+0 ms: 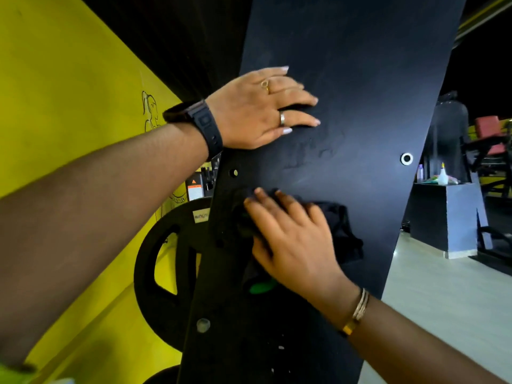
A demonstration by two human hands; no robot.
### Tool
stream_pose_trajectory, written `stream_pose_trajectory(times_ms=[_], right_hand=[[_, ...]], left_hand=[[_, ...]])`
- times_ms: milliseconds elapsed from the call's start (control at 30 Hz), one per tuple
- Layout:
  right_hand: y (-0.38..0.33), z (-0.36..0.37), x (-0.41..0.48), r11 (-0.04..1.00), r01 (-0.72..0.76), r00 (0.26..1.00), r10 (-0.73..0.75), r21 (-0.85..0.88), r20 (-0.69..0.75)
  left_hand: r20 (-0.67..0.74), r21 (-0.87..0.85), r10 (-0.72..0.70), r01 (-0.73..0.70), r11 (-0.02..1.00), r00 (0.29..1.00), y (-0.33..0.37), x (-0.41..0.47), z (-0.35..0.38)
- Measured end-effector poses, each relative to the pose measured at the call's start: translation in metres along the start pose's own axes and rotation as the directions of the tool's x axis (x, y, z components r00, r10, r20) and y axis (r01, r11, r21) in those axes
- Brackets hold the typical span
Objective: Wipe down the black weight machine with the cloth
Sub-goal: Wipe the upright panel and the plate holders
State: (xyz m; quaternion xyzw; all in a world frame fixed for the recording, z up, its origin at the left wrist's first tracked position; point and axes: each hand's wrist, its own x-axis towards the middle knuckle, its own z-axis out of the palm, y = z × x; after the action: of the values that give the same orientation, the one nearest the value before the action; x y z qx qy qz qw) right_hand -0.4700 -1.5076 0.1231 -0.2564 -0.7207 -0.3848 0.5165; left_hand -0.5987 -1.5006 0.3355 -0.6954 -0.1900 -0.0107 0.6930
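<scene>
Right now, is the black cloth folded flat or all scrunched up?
Scrunched up: the black cloth bunches in folds under the right hand, against the flat black machine panel.

Dim indoor light, dark background; wide-angle edge distortion; slight motion blur on right hand [293, 239].

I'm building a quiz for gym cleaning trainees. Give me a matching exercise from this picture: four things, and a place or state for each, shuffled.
1 left hand
2 right hand
3 weight plate
4 squeeze bottle

A stands on the grey box
B flat on the bare machine panel
C presses the cloth
D beside the yellow wall

Pairs: 1-B, 2-C, 3-D, 4-A
</scene>
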Motion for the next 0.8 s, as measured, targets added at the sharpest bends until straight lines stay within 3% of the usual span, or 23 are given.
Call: stream_pose_trajectory(times_ms=[100,267,533,600,800], right_hand=[[0.018,-0.005,0.034,0.995,-0.092,0.993,0.089,-0.028,-0.074],[0.006,0.002,0.055,0.994,-0.107,0.986,0.107,0.007,-0.128],[-0.042,0.024,-0.009,0.967,0.254,0.964,-0.255,0.021,0.071],[-0.033,0.02,-0.004,0.973,0.227,0.973,-0.228,0.032,0.029],[-0.011,0.009,0.041,0.999,-0.038,0.988,0.037,-0.002,-0.149]], left_hand=[[0.057,-0.017,0.042,-0.042,0.999,0.997,-0.006,0.002,0.008],[0.053,-0.077,0.028,-0.023,0.997,0.998,-0.007,0.001,0.009],[0.0,-0.038,-0.031,0.031,0.999,1.0,0.004,-0.004,0.01],[-0.011,-0.034,-0.033,0.032,0.999,0.999,0.007,-0.006,0.01],[-0.035,-0.029,-0.043,0.042,0.999,0.998,0.01,-0.006,0.01]])
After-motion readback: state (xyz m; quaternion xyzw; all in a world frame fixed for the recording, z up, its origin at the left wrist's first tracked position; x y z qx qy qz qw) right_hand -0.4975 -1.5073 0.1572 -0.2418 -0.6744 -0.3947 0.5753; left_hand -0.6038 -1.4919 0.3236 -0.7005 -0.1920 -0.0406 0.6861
